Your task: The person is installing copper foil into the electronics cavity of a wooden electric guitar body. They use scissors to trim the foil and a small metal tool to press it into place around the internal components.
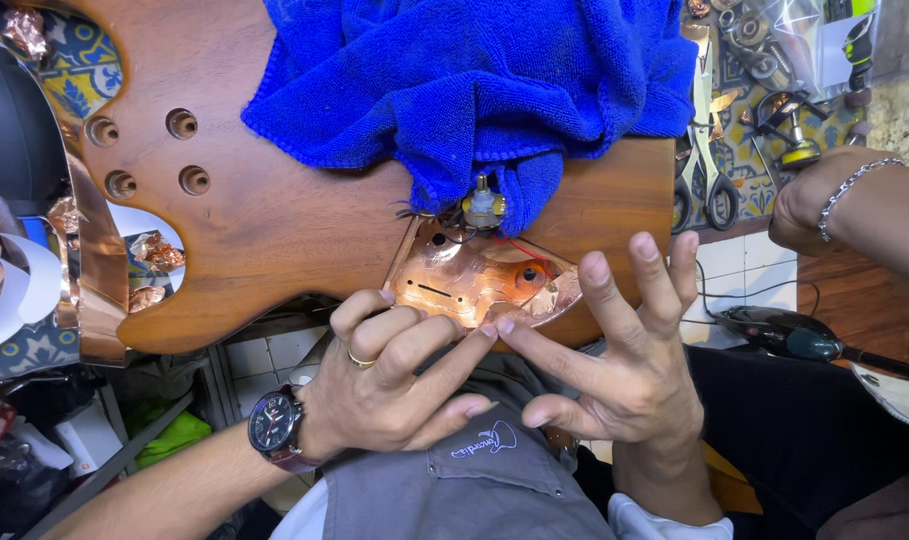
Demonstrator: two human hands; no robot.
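A brown wooden guitar body (275, 220) lies in front of me, with a blue towel (475, 80) draped over its top. A copper-foil-lined cavity (475, 280) sits at its near edge, with a small brass part (484, 207) and thin wires above it. My left hand (395, 375), with a ring and a wristwatch, has its index fingertip pressing the foil at the cavity's lower rim. My right hand (625, 350) touches the same spot with its index fingertip, the other fingers spread. Neither hand holds anything.
Another person's hand (815, 200) with a chain bracelet rests at the right. Scissors (710, 170) and small tools lie past the guitar's right end. A dark power tool (785, 335) lies on the tiled bench. Copper foil strips (95, 270) and scraps sit at the left.
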